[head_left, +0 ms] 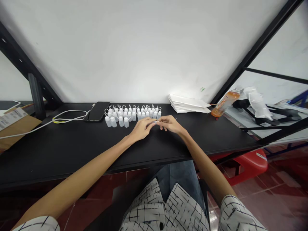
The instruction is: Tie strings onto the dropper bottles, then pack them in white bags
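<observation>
Left hand [142, 128]: its thumb and fingertips were closed on a small white piece [156, 122], above the black tabletop [91, 144]
Right hand [170, 124]: the same white piece was pinched from the other side by thumb and forefinger, the other fingers curled below
White piece: it was held between the two hands — mostly covered by fingertips, so its exact shape could not be told
White bottles [126, 122]: they were grouped just beyond the left hand, thin loops seen at many of their tops
Phone [97, 111]: it was laid left of the white bottles
Paper stack [187, 104]: it was placed beyond the right hand
Pinch: it was judged best done with one side held firm and light, even pressure applied from the other — elbows low, fingers clear of the nearest white bottles
</observation>
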A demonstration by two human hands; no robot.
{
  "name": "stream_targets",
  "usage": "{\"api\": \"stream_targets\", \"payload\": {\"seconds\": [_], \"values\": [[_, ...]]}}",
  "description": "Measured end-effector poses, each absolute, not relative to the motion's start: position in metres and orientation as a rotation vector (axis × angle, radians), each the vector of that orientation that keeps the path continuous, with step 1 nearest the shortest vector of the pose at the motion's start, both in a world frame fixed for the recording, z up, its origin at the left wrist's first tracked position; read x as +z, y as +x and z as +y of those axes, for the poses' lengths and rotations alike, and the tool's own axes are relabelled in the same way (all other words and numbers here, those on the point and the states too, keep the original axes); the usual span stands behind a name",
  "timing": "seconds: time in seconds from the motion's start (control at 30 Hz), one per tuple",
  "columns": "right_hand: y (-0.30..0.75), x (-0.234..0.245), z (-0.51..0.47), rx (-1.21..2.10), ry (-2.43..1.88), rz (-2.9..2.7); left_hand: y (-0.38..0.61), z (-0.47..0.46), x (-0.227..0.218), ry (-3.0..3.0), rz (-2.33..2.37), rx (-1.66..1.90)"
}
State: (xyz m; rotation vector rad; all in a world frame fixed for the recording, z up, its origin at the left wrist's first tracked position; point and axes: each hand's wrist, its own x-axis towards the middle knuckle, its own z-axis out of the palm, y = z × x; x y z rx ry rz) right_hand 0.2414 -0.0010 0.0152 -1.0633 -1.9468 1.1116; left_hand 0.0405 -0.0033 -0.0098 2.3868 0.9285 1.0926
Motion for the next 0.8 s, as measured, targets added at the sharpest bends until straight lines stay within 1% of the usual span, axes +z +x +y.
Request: {"api": "stream_targets", "payload": {"seconds": [0.13, 0.2, 0.27, 0.37, 0.43, 0.53, 0.63, 0.8], "values": [[0.242, 0.016, 0.001, 1.072, -1.138, -1.979, 0.043, -0.008, -0.01, 2.405, 0.857, 1.152], [0.249, 0.016, 0.004, 0.966, -1.194, -1.972, 0.044, -0.009, -0.01, 2.391, 0.886, 1.146], [0.264, 0.016, 0.009, 0.732, -1.315, -1.934, 0.043, -0.008, -0.009, 2.364, 0.972, 1.13], [0.294, 0.012, 0.018, 0.18, -1.63, -1.732, 0.039, -0.004, -0.009, 2.324, 1.06, 1.101], [0.311, 0.009, 0.023, 0.022, -1.782, -1.576, 0.036, -0.002, -0.01, 2.319, 1.068, 1.093], [0.321, 0.007, 0.025, 0.051, -1.967, -1.508, 0.035, -0.001, -0.01, 2.353, 1.045, 1.076], [0.316, 0.007, 0.023, 0.133, -2.097, -1.618, 0.036, -0.003, -0.01, 2.384, 1.039, 1.053], [0.311, 0.005, 0.023, 0.151, -2.087, -1.722, 0.036, -0.004, -0.009, 2.417, 1.085, 0.996]]}}
